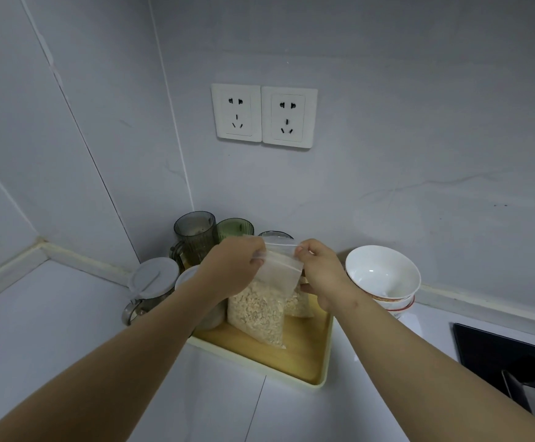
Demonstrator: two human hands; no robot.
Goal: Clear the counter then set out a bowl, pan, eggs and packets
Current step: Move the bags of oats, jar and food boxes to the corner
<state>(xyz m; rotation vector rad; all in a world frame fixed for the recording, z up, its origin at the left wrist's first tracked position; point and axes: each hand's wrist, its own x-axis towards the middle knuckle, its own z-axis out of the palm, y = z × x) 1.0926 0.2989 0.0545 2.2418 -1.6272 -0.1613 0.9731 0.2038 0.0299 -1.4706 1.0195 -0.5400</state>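
A clear zip bag of oat flakes [259, 311] stands upright on a wooden tray [304, 355] in the counter's corner. My left hand [231, 266] pinches the bag's top left corner. My right hand [320, 269] pinches the top right corner. A second bag of flakes [299, 306] stands just behind, partly hidden by my right hand. Two stacked white bowls [384, 275] sit on the counter right of the tray, close to my right wrist.
Ribbed tumblers [196, 234] and lidded jars [154, 282] crowd the tray's back left. A black cooktop [499, 355] lies at the right, with part of a pan [521, 390] at its edge. Two wall sockets [264, 114] sit above. White counter [52, 330] stretches left and front.
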